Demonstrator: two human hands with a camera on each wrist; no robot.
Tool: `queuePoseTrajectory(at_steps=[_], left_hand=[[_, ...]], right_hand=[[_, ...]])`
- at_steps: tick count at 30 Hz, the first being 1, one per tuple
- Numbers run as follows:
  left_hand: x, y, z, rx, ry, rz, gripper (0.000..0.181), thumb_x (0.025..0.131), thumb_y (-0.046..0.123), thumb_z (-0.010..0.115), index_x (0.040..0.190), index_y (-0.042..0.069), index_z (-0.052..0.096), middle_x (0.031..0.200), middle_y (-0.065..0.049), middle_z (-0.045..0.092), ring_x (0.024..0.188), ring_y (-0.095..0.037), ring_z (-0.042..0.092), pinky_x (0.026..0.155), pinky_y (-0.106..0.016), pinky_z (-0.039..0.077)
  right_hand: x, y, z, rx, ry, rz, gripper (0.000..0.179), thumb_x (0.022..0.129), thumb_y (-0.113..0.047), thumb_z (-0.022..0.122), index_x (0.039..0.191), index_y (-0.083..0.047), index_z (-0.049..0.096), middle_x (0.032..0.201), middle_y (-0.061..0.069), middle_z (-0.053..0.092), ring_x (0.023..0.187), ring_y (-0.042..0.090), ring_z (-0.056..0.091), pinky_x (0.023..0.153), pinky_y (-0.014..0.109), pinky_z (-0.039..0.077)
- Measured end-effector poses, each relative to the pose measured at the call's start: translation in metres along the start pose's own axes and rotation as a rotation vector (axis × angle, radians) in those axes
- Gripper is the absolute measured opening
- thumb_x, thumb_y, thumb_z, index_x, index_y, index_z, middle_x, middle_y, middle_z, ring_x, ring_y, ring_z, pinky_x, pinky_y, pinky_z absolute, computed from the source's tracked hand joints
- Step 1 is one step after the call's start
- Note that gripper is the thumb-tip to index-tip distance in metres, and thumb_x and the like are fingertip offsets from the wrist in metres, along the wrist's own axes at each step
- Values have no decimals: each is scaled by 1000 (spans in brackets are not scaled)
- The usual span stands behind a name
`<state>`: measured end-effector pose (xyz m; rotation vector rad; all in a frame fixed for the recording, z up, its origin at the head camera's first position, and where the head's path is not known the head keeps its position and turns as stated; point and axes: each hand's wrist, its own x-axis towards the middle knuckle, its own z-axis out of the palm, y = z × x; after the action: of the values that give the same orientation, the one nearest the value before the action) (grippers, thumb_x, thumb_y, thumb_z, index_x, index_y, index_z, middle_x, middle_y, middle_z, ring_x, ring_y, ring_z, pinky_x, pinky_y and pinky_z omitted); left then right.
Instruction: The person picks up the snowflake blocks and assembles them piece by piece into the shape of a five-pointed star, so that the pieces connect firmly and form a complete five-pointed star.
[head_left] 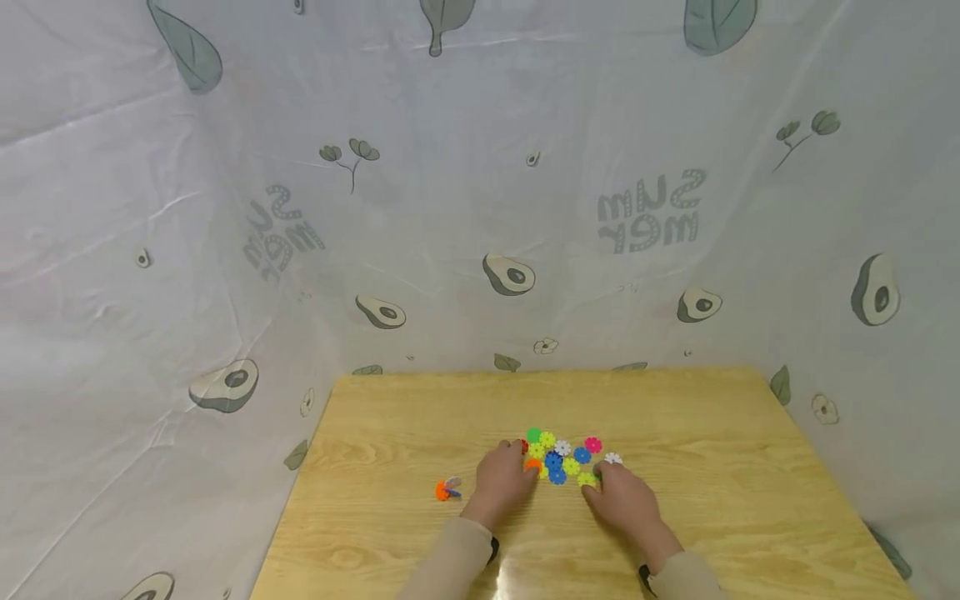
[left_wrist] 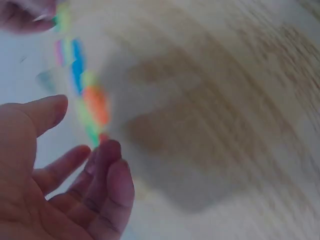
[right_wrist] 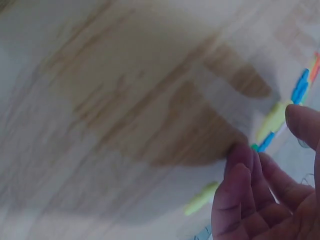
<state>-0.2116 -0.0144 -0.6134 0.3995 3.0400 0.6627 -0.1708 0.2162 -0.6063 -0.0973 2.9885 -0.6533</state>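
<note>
the left grip (head_left: 504,482) is loose: in the left wrist view the thumb stands away from the softly bent fingers, with nothing pinched between them. its fingertips are at a red disc (head_left: 523,447) on the near left edge of the cluster, and in the head view its thumb is beside an orange disc (head_left: 533,465). the right grip (head_left: 628,497) is released too, thumb apart from relaxed fingers. its fingertips are by a dark green disc (head_left: 597,472), mostly hidden, and its thumb is just beside a yellow disc (head_left: 587,479); whether they touch is hard to tell.

between the two hands lies the cluster of small notched discs (head_left: 553,460), flat on the table (head_left: 375,550), some overlapping. a light green disc (head_left: 533,435) is at its far left, a white disc (head_left: 562,448) near the middle, a blue disc (head_left: 582,455) to the right of that and a pink disc (head_left: 593,444) at the far right. another white disc (head_left: 613,458) sits just beyond the right fingers.

well apart, left of the left hand, an orange piece (head_left: 443,491) stands with blue and pale pieces joined to it. beige sleeves (head_left: 453,558) cover both forearms. behind the table hangs a pale sheet (head_left: 450,208) printed with avocados and leaves.
</note>
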Motion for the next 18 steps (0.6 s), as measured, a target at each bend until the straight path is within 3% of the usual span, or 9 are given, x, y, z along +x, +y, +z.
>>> queuePoseTrajectory(at_steps=[4,9,18], left_hand=[[2,1,21,52,35,-31,27,93,31,77,104,8,67,87,-6,57,69,-26,59,58,-43,52],[0,2,29,31,85,-28,22,93,29,78,99,10,66,87,-4,57,69,-25,60,56,-40,52],[3,-6,26,-340,89,-80,23,89,16,82,96,11,61,74,7,52,63,-10,47,57,-28,42]], right_hand=[[2,1,11,-31,8,35,43,91,-35,79,110,1,66,94,10,66,81,29,66,70,51,56],[3,1,17,-49,22,57,41,91,-36,79,107,-1,65,90,7,63,77,26,64,65,48,55],[7,-1,7,15,43,54,33,92,-24,79,100,5,65,90,11,64,81,32,67,70,50,56]])
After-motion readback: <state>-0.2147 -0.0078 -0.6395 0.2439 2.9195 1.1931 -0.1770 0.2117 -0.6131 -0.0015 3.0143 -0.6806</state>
